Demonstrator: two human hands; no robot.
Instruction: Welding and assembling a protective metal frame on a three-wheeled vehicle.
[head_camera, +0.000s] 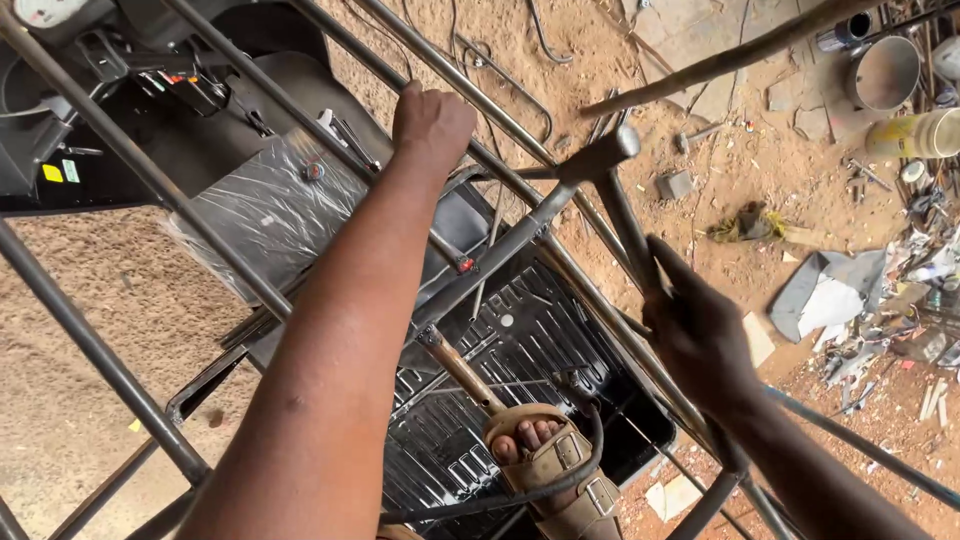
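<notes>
Ground: sandy red dirt floor (90, 330), scrap strewn.
Left hand (430, 125): clenched on grey steel frame tube (330, 135), bracing it.
Right hand (700, 335): grasping steel hammer (615, 165), head touching frame joint.

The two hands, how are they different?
The left hand is closed around a metal bar, farther from the camera; the right hand holds a hammer by its handle, closer in. The left arm stretches straight out; the right is bent. Both are bare and gripping.

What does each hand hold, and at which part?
The right hand holds a hammer by the lower end of its handle. The left hand grips a metal frame tube from above.
</notes>
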